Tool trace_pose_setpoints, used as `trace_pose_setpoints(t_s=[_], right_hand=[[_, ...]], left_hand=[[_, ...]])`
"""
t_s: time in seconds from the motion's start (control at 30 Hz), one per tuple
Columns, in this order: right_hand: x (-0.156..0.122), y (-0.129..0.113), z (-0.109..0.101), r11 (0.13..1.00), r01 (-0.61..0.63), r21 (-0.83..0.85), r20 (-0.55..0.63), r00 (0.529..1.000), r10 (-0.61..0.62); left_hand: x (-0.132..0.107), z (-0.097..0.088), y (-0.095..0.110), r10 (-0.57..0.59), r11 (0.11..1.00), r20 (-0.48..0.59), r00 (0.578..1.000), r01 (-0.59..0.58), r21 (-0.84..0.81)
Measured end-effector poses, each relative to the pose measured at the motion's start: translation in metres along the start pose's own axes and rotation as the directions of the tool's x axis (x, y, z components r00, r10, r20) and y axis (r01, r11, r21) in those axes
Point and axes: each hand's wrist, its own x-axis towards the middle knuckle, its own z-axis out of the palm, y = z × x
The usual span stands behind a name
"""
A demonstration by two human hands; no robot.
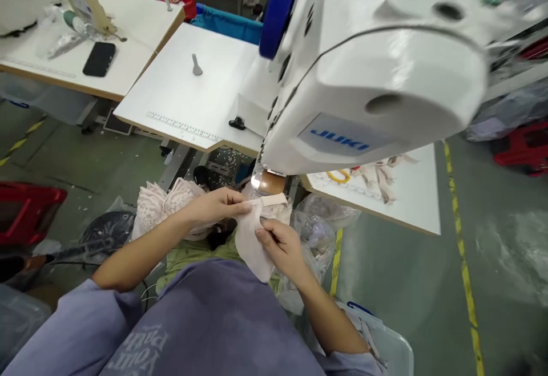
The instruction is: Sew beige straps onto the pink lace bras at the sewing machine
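Note:
My left hand pinches the upper edge of a pale pink fabric piece with a beige elastic strap along its top. My right hand grips the same fabric lower down, fingers folded round it. Both hands hold it just below the head of a white Juki sewing machine, close to its needle end. A heap of pale lace pieces lies on my lap to the left of the hands.
The white machine table carries a ruler strip and a small grey tool. A second table at the back left holds a black phone. Plastic bags and a bin sit at my right; red crates stand on the floor.

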Motion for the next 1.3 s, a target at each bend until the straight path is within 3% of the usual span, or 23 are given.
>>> trace_pose_setpoints(t_s=[0.1, 0.17, 0.23, 0.37, 0.4, 0.47, 0.53, 0.57, 0.63, 0.7, 0.8, 0.9, 1.03, 1.13, 1.3], right_hand=[[0.016, 0.004, 0.035, 0.993, 0.025, 0.118, -0.007, 1.000, -0.025], [0.037, 0.008, 0.059, 0.972, 0.037, 0.231, 0.004, 0.999, -0.039], [0.059, 0.010, 0.079, 0.907, -0.015, 0.422, 0.063, 0.998, -0.013], [0.085, 0.019, 0.104, 0.604, -0.286, 0.744, 0.142, 0.951, 0.277], [0.086, 0.023, 0.107, 0.556, -0.302, 0.774, 0.106, 0.928, 0.356], [0.080, 0.035, 0.111, 0.565, -0.266, 0.781, -0.029, 0.888, 0.458], [0.068, 0.048, 0.114, 0.677, -0.210, 0.706, -0.185, 0.867, 0.463], [0.061, 0.053, 0.116, 0.752, -0.184, 0.633, -0.253, 0.869, 0.426], [0.048, 0.064, 0.118, 0.902, -0.126, 0.412, -0.327, 0.904, 0.276], [0.036, 0.074, 0.117, 0.990, -0.043, 0.133, -0.315, 0.945, 0.083], [0.022, 0.085, 0.105, 0.990, 0.036, -0.134, -0.193, 0.979, -0.062], [0.013, 0.085, 0.082, 0.987, 0.011, -0.161, -0.172, 0.984, -0.039], [0.019, 0.065, 0.059, 0.974, 0.049, -0.219, -0.198, 0.976, -0.094], [0.030, 0.053, 0.058, 0.967, 0.079, -0.241, -0.177, 0.976, -0.124], [0.033, 0.053, 0.069, 0.964, 0.095, -0.248, -0.265, 0.951, -0.162]], left_hand=[[-0.022, -0.011, -0.003, -0.078, 0.986, -0.094, 0.993, 0.063, -0.157], [-0.040, -0.024, -0.002, -0.121, 0.986, -0.195, 0.973, 0.096, -0.136], [-0.053, -0.036, -0.002, -0.149, 0.988, -0.224, 0.963, 0.135, -0.078], [-0.056, -0.044, -0.023, -0.174, 0.972, -0.223, 0.959, 0.203, 0.115], [-0.052, -0.041, -0.032, -0.175, 0.962, -0.270, 0.947, 0.223, 0.158], [-0.044, -0.028, -0.051, -0.179, 0.952, -0.440, 0.880, 0.268, 0.148], [-0.034, -0.008, -0.067, -0.211, 0.961, -0.552, 0.807, 0.275, 0.034], [-0.029, 0.004, -0.074, -0.235, 0.965, -0.546, 0.805, 0.261, -0.031], [-0.020, 0.027, -0.083, -0.267, 0.964, -0.459, 0.848, 0.233, -0.130], [-0.013, 0.045, -0.087, -0.272, 0.958, -0.391, 0.879, 0.208, -0.198], [-0.008, 0.054, -0.085, -0.267, 0.952, -0.430, 0.862, 0.166, -0.258], [-0.011, 0.049, -0.074, -0.228, 0.962, -0.472, 0.852, 0.121, -0.246], [-0.020, 0.042, -0.056, -0.152, 0.979, -0.392, 0.907, 0.084, -0.185], [-0.022, 0.042, -0.048, -0.134, 0.983, -0.338, 0.932, 0.082, -0.163], [-0.017, 0.043, -0.041, -0.120, 0.992, -0.328, 0.937, 0.098, -0.084]])
